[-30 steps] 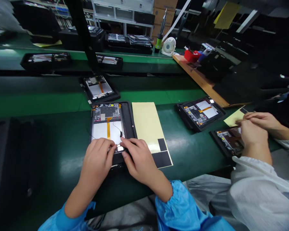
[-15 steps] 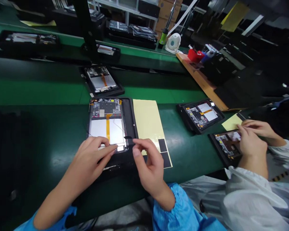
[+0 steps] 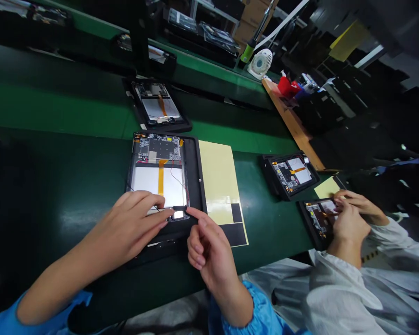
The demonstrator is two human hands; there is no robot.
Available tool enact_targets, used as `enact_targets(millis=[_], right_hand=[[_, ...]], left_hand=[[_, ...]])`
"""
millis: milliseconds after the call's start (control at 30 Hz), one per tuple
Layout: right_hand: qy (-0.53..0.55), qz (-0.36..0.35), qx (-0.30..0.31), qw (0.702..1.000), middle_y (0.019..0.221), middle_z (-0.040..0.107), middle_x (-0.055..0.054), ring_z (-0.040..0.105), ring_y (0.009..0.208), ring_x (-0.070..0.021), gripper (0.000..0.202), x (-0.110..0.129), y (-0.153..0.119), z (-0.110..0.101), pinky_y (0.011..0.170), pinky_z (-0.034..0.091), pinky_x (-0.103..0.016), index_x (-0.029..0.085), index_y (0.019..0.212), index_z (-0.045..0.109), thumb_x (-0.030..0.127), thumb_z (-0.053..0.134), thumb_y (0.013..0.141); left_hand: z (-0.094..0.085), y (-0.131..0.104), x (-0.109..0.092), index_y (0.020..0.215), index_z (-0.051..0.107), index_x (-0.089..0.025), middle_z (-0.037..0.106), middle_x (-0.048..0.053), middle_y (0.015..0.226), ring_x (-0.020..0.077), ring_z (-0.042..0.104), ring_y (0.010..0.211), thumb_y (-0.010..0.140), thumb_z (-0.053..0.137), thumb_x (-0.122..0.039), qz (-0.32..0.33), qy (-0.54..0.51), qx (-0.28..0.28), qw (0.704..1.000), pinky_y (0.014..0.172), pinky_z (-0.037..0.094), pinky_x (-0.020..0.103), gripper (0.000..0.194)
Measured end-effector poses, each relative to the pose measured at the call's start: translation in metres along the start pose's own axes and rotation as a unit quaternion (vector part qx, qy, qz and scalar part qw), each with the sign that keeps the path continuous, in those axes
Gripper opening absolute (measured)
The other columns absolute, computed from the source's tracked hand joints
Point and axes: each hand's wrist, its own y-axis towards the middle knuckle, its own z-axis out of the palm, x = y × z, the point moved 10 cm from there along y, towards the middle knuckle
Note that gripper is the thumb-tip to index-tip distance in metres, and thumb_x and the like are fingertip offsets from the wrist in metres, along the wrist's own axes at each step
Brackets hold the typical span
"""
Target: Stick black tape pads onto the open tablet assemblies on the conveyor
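An opened tablet [image 3: 172, 174] lies in a black tray [image 3: 194, 186], showing a circuit board, a silvery battery and an orange ribbon cable. My left hand [image 3: 136, 218] rests across its lower left, fingers stretched out and touching its bottom edge. A short black tape strip [image 3: 179, 208] lies just below the battery. My right hand [image 3: 212, 253] reaches in from the right; its index fingertip touches the strip's right end, and the other fingers curl loosely around nothing. Beside the tray is a yellow backing sheet [image 3: 216, 172] with black tape pieces [image 3: 235, 234] at its lower end.
Another opened tablet [image 3: 160, 104] lies just behind. To the right, one more tablet [image 3: 295, 172] sits in a tray, and a co-worker's hands [image 3: 351, 221] work over another tablet [image 3: 317, 218]. A wooden board [image 3: 293, 125] and a small white fan [image 3: 260, 63] stand farther back.
The black strip, earlier raised at my right fingertips, now lies flat below the battery. My right index finger has straightened and moved left onto it. The view has tilted.
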Motion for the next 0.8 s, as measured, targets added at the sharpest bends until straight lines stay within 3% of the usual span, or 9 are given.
enact_targets(millis=[100,233,367,600,800], right_hand=[[-0.011,-0.001,-0.005,1.0,0.054,0.052,0.012,0.03,0.039,-0.0042,0.051,0.0,0.0,0.001,0.037,0.021,-0.016,0.019,0.123,0.076,0.052,0.094,0.088],[-0.026,-0.003,-0.019,0.999,0.053,0.053,0.013,0.031,0.037,-0.0043,0.057,-0.001,-0.001,-0.002,0.036,0.024,-0.016,0.019,0.126,0.073,0.057,0.093,0.088],[-0.041,-0.002,-0.024,0.999,0.053,0.056,0.013,0.033,0.036,-0.0045,0.063,-0.002,-0.002,-0.003,0.036,0.028,-0.016,0.017,0.128,0.071,0.062,0.09,0.09],[-0.06,-0.008,-0.025,0.998,0.056,0.058,0.011,0.04,0.038,-0.0063,0.065,-0.001,0.0,-0.003,0.036,0.034,-0.017,0.017,0.129,0.069,0.067,0.087,0.091],[-0.062,0.003,-0.02,0.998,0.061,0.061,0.01,0.048,0.041,-0.0088,0.065,-0.003,-0.001,-0.003,0.038,0.046,-0.019,0.019,0.13,0.069,0.07,0.086,0.092]], left_hand=[[-0.004,0.004,-0.008,0.125,0.075,-0.02,0.077,0.007,0.126,0.0277,0.063,0.113,0.121,0.041,-0.019,0.036,0.012,-0.006,0.999,0.097,0.046,0.041,0.034],[-0.002,0.007,-0.009,0.13,0.074,-0.018,0.079,0.005,0.131,0.0275,0.064,0.121,0.119,0.04,-0.015,0.06,-0.016,0.025,0.998,0.097,0.046,0.04,0.035],[0.001,0.011,-0.003,0.134,0.072,-0.018,0.079,0.004,0.132,0.0271,0.064,0.118,0.117,0.039,-0.013,0.058,-0.055,0.057,0.995,0.097,0.046,0.041,0.037],[0.002,0.023,-0.001,0.122,0.078,-0.02,0.081,0.006,0.117,0.0269,0.066,0.107,0.113,0.042,-0.014,0.044,-0.116,0.083,0.989,0.09,0.051,0.043,0.038],[0.002,0.027,-0.001,0.124,0.081,-0.02,0.081,0.009,0.115,0.0298,0.068,0.112,0.108,0.043,-0.014,0.039,-0.136,0.08,0.987,0.091,0.056,0.044,0.041]])
